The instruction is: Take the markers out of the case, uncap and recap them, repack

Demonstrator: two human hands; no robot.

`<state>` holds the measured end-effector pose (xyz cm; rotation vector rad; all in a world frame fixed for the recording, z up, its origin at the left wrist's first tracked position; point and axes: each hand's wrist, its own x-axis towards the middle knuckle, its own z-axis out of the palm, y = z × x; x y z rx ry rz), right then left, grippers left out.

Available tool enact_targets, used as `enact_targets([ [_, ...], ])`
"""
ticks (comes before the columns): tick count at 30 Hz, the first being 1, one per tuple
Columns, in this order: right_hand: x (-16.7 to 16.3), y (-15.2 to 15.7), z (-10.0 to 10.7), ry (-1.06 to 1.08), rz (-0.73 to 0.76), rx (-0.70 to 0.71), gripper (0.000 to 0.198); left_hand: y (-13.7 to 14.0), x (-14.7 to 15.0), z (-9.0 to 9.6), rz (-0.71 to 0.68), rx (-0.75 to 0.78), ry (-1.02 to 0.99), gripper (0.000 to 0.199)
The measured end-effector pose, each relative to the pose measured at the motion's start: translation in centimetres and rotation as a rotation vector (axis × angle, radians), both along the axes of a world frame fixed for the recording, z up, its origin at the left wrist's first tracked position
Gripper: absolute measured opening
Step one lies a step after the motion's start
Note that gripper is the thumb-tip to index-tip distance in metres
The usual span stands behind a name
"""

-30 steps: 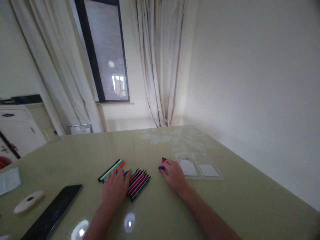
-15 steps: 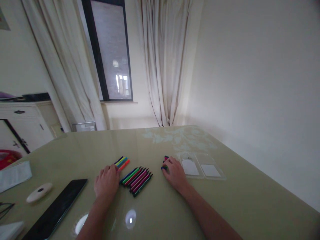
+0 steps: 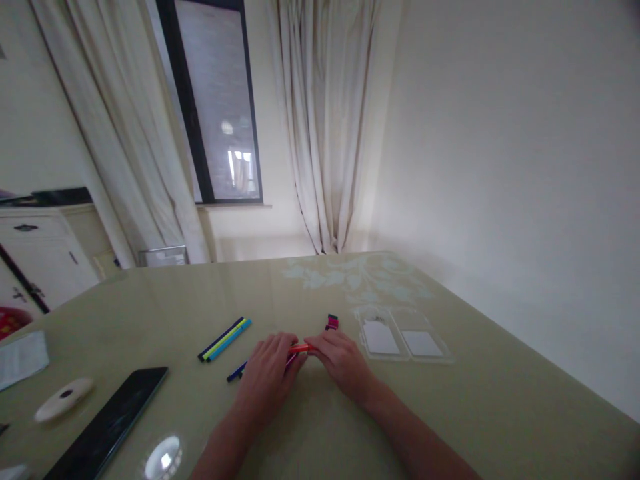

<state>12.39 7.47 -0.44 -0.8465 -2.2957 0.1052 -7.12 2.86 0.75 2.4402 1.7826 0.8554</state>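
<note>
An orange marker (image 3: 300, 348) spans the short gap between my hands. My left hand (image 3: 270, 365) is closed around its left end, and the fingertips of my right hand (image 3: 345, 360) pinch its right end. Beneath my left hand lies a row of markers, mostly hidden; a dark blue end (image 3: 235, 373) pokes out at the left. Apart from these, three capped-looking markers, dark blue, yellow-green and light blue (image 3: 230, 341), lie side by side to the left. Just beyond my right hand sit several small marker caps (image 3: 333, 321), pink and dark.
A clear plastic case (image 3: 406, 357) with white inserts lies opened flat at the right. On the left are a black phone-like slab (image 3: 115, 420), a white oval object (image 3: 65, 400) and a pale cloth or packet (image 3: 23, 360). The glossy table (image 3: 425, 427) meets a wall at right.
My left hand has moved right, taking the orange marker from the left group and over the row of markers. My right hand has left the caps and now grips the marker's other end.
</note>
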Motion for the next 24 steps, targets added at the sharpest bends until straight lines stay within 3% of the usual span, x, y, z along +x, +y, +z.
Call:
enact_targets([
  [4,2.0,0.9,0.6,0.012,0.006,0.022,0.028,-0.1,-1.1,0.9,0.161,-0.094,0.117,0.048],
  [7,4.5,2.4,1.1,0.204,-0.183,-0.027,0.030,0.3,-3.3,1.2,0.385,-0.142,0.103,0.051],
  [10,5.8,3.4,1.0,0.243,-0.336,-0.083,0.026,0.5,-5.2,0.8,0.500,-0.132,0.118,0.046],
  [15,3.2,2.4,0.1,0.103,-0.265,-0.228,0.015,0.4,-6.1,-0.5,0.527,-0.169,0.190,0.038],
  [19,1.3,1.5,-0.4,-0.019,-0.254,-0.256,0.008,0.9,-6.7,-1.2,0.502,-0.189,0.188,0.036],
  [24,1.1,1.6,-0.5,-0.096,-0.262,-0.260,0.009,1.2,-8.9,-1.4,0.672,-0.184,0.194,0.039],
])
